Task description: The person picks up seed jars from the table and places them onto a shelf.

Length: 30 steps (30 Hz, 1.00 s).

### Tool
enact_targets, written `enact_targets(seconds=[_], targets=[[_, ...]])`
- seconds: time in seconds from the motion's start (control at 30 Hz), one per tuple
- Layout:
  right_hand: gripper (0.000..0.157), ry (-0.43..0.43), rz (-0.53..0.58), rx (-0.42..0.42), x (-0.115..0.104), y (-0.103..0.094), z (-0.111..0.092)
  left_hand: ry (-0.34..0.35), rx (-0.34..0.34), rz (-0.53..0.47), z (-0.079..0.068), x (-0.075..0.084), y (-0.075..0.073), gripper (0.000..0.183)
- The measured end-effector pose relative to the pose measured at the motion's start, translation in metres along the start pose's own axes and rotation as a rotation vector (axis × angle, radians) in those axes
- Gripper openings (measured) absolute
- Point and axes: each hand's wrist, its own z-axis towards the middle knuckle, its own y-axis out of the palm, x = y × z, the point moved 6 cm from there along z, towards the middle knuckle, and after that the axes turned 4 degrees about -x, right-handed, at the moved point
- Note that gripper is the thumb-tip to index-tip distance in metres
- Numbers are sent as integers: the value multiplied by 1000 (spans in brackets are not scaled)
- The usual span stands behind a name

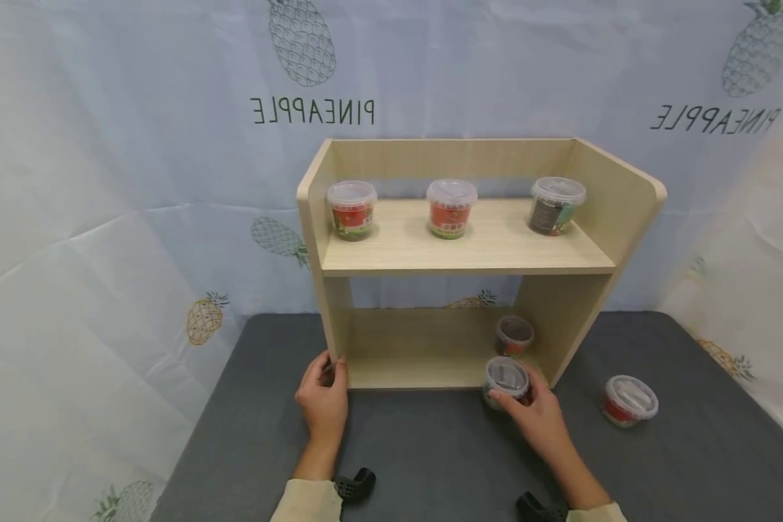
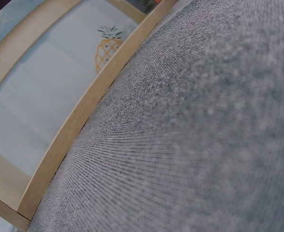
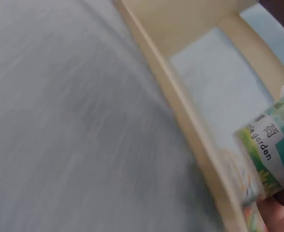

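Observation:
My right hand (image 1: 536, 420) grips a small clear plastic tub (image 1: 505, 377) by its sides, its lid facing up. In the right wrist view the tub (image 3: 275, 145) shows a green label reading "garden", with fingers at its edge. It is at the front right of the lower shelf (image 1: 417, 348). Just behind it stands another lidded tub (image 1: 514, 335) with a red label. My left hand (image 1: 325, 406) holds the front bottom corner of the wooden shelf unit's left side panel (image 1: 331, 319), thumb and fingers on either side. Only the shelf's edge and the cloth show in the left wrist view.
On the upper shelf (image 1: 391, 254) stand a red-labelled tub (image 1: 352, 210) at left, another red-labelled tub (image 1: 452, 209) in the middle and a dark-and-green one (image 1: 557, 206) at right. A red tub (image 1: 629, 401) sits on the grey tabletop (image 1: 431, 464), right of the unit. A pineapple-print curtain (image 1: 170, 145) hangs behind.

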Motion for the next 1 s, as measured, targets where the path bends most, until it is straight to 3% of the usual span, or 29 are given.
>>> enact_targets(seconds=[0.2, 0.43, 0.73, 1.0], targets=[[69, -66, 41, -59, -15, 39, 34, 60, 28, 27, 1, 6, 3, 22], [70, -98, -34, -82, -11, 73, 72, 60, 47, 43, 0, 8, 1, 22], [79, -13, -72, -77, 2, 88, 96, 34, 24, 14, -2, 3, 1, 23], [79, 12, -76, -67, 2, 94, 103, 46, 43, 17, 1, 29, 0, 21]])
